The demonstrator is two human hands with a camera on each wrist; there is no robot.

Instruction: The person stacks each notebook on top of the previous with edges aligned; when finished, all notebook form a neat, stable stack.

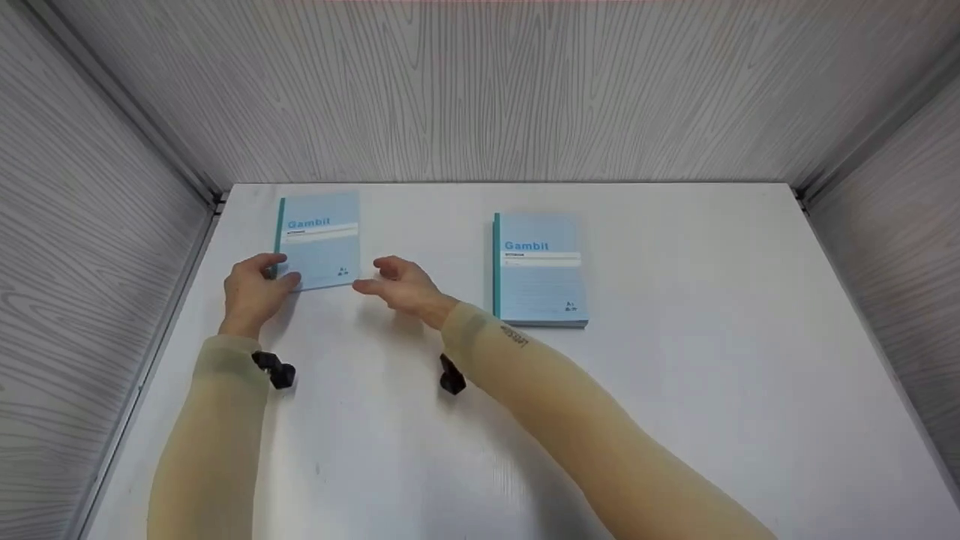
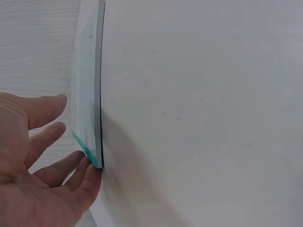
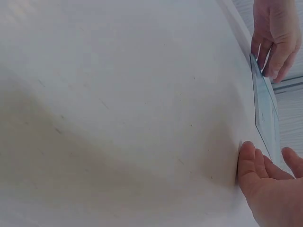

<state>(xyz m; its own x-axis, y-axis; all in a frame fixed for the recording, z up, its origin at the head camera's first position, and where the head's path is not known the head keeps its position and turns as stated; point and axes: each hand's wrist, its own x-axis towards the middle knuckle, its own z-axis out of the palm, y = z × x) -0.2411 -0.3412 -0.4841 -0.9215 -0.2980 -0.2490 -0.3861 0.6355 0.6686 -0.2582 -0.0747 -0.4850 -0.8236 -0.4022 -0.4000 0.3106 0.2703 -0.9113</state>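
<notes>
A light blue notebook with a teal spine and "Gambit" on its cover lies at the back left of the table. My left hand is at its near left corner, and the lower fingertips touch the spine end in the left wrist view, with the thumb held apart above. By the near right corner is my right hand, fingers loosely bent and nothing held; its thumb tip overlaps that corner in the head view. A stack of matching notebooks sits right of the right hand.
The white table meets a wood-grain panel behind and side panels left and right. Black wrist-camera mounts hang at the inner side of both sleeved wrists. My right forearm crosses just in front of the stack.
</notes>
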